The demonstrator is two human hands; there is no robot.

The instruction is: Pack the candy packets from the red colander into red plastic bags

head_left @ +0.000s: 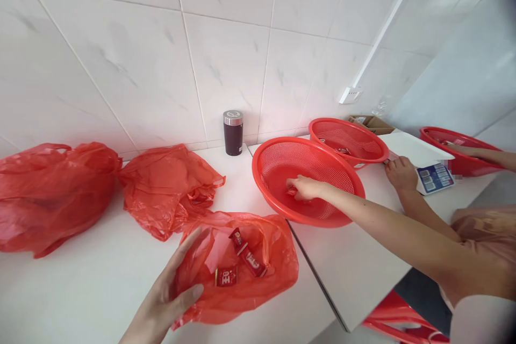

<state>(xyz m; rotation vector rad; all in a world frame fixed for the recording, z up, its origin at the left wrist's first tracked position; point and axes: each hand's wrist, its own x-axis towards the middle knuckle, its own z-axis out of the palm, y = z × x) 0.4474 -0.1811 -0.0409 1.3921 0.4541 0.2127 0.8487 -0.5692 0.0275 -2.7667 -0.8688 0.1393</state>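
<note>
My left hand (163, 285) is at the left edge of a red plastic bag (278, 263), thumb and fingers spread apart. It appears to touch the bag's edge; I cannot tell whether any film lies between its fingers. The bag's mouth faces up. Inside, a small red packet (226, 276) with white lettering lies near two more red wrapped packets (253, 263). My right hand is out of view. A co-worker's hand (306, 187) reaches from the right into a large red perforated basket (278, 204) and holds something red, partly hidden by the fingers.
Two more red bags, a crumpled one (165, 183) and a full one (60, 199), lie left. A dark tumbler (233, 134) stands by the wall. Rightward are another red basket (350, 129), a scale (435, 177), the co-worker's other hand (403, 172) and a farther basket (435, 134).
</note>
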